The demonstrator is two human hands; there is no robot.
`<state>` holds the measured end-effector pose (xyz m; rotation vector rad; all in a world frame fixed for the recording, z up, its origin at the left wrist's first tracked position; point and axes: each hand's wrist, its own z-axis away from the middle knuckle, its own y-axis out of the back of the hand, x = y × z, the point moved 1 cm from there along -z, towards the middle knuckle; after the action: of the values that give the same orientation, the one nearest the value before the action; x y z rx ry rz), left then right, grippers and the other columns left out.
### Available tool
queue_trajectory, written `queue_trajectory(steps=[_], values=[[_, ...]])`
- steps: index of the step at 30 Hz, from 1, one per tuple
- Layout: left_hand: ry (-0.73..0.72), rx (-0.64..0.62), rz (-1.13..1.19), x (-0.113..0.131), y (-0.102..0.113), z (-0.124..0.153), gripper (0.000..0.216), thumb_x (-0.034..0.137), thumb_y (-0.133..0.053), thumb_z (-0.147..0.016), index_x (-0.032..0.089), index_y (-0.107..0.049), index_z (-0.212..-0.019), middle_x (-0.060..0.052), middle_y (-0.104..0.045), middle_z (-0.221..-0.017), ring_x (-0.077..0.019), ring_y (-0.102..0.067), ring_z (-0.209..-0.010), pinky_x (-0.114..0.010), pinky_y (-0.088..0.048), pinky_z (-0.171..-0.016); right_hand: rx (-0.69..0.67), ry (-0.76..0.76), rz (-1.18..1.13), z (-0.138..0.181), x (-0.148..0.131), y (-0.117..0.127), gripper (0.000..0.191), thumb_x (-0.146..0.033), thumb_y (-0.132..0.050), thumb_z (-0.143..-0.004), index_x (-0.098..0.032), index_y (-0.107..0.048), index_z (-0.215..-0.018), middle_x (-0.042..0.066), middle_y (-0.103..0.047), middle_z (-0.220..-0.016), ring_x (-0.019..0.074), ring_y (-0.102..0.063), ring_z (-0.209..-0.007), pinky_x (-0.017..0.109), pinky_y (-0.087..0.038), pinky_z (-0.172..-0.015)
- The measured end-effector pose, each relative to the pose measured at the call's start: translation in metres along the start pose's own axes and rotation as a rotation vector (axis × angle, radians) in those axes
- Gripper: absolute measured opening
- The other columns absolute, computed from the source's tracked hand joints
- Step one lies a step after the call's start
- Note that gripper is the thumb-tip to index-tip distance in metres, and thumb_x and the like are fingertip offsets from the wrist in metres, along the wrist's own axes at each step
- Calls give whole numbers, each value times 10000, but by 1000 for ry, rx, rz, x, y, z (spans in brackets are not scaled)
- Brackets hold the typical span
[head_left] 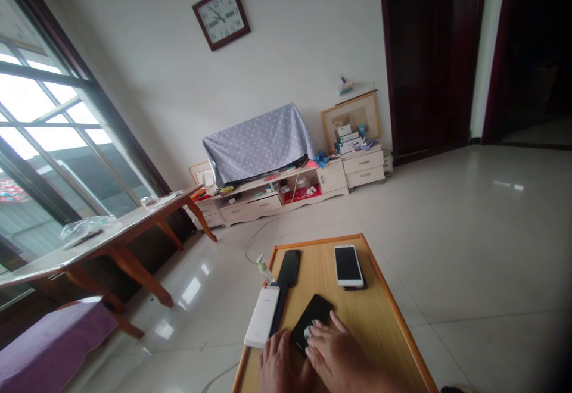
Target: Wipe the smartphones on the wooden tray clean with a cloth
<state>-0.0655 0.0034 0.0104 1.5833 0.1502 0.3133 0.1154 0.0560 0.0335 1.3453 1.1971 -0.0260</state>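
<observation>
Both my hands rest at the near end of a small wooden table (384, 321). My left hand (276, 362) lies flat beside a white phone (262, 317) that overhangs the table's left edge. My right hand (333, 351) has its fingers stretched over a black phone (313, 315), with a small white thing under the fingertips that I cannot make out. Farther up the table lie another black phone (289, 267) and a white-framed phone (348, 265) with a dark screen.
A small pump bottle (263, 267) stands by the table's left edge. A long wooden table (111, 238) runs along the window at left. A low TV cabinet (290, 190) with a cloth-covered screen lines the far wall. Glossy tiled floor lies around.
</observation>
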Motion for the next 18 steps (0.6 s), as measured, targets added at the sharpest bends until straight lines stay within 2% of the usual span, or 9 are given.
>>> queue_trajectory(steps=[2,5,8,12,15,18], values=[[-10,4,12,-2,-1,0,645,526,-524,-834,218,-541,-1400,-109,-519,-1509,-304,-439,-1404,-442,-350,-1146,-6,9,-1,0,1,-2,440,-333,-320,-1045,-301,-699,-1266,41,-645,-1385,236,-530,-1354,530,-117,-1246],[-38,16,36,-5,-2,1,658,454,-563,-795,205,-539,-1403,-111,-527,-1499,-306,-445,-1394,-444,-354,-1139,-15,-62,67,-6,11,0,480,-407,-373,-1024,-228,-594,-1410,113,-548,-1484,283,-441,-1427,548,-156,-1235],[-61,36,65,-6,-3,1,654,445,-575,-785,189,-556,-1387,-116,-546,-1475,-304,-463,-1377,-436,-365,-1128,-36,-114,100,-10,20,-1,527,-427,-387,-1015,-180,-551,-1450,145,-490,-1526,299,-392,-1457,520,-202,-1228],[-28,84,86,-4,-5,1,675,563,-584,-800,195,-576,-1366,-117,-563,-1455,-309,-477,-1358,-439,-368,-1124,-20,-56,61,-3,12,-7,467,-382,-349,-1032,-219,-641,-1357,103,-581,-1455,261,-475,-1400,478,-178,-1239],[-19,67,73,-4,-5,0,658,523,-579,-807,196,-569,-1379,-110,-556,-1467,-299,-474,-1359,-431,-371,-1119,-23,12,36,2,4,-11,426,-356,-342,-1036,-273,-733,-1182,45,-673,-1351,220,-558,-1317,456,-168,-1243],[-41,39,76,-6,-3,0,664,559,-556,-832,197,-565,-1387,-108,-547,-1478,-298,-468,-1367,-434,-376,-1116,-26,19,43,-2,8,-8,425,-356,-335,-1042,-277,-706,-1234,41,-646,-1389,210,-532,-1346,465,-142,-1248]])
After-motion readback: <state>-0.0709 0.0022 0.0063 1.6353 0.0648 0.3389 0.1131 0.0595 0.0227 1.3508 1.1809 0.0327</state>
